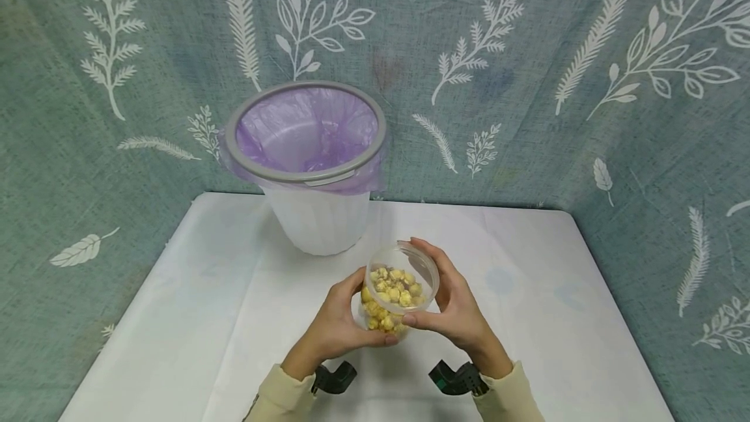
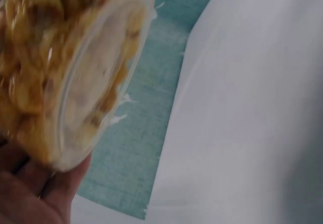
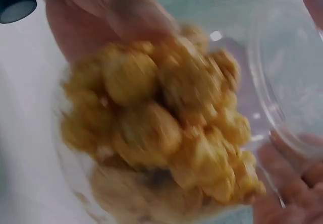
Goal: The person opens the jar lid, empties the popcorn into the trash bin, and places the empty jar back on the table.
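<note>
A clear round plastic tub (image 1: 359, 310) full of yellow popcorn (image 3: 144, 133) is held up over the table. My left hand (image 1: 333, 324) grips its side, thumb toward me and fingers round the far side. Its clear base (image 2: 98, 80) is tilted into sight in the left wrist view. My right hand (image 1: 459, 308) holds a clear round lid (image 1: 432, 264) by its edge, thumb at the near side and fingers at the far side. In the head view the lid overlaps the tub's top; the right wrist view shows the lid (image 3: 295, 67) tilted away from the popcorn.
Behind the hands, slightly left, stands a white bin (image 1: 319, 217) with a grey rim and a purple bag liner (image 1: 275, 122). A white cloth (image 1: 222, 292) covers the table. Green leaf-patterned fabric (image 1: 410, 70) hangs round the back and sides.
</note>
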`<state>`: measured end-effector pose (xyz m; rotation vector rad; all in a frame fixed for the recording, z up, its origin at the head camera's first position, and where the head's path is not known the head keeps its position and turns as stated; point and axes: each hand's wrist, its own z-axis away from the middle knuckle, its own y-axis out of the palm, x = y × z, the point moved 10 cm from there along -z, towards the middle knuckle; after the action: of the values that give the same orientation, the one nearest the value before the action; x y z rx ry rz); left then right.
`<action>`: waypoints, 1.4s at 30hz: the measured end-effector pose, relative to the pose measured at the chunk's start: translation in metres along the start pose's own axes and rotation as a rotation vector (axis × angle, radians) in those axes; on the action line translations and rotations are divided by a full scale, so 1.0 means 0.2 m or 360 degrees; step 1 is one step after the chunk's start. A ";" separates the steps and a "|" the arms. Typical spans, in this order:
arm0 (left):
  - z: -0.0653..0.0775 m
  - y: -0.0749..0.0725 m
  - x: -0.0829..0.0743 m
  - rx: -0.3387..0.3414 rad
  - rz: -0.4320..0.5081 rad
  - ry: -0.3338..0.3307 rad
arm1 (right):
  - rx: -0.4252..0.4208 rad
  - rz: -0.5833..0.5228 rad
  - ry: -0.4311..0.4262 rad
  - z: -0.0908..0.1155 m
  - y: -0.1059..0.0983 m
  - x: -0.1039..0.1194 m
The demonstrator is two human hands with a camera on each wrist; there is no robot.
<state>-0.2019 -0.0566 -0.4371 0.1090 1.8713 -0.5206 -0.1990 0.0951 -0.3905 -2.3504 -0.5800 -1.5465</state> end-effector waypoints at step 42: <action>-0.01 -0.03 0.02 -0.0395 -0.0160 0.0045 | -0.0528 0.0298 0.0017 0.01 -0.03 -0.02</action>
<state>-0.2070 -0.0628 -0.4381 -0.1440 1.9608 -0.3526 -0.2016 0.1010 -0.3955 -2.5420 -0.0991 -1.6721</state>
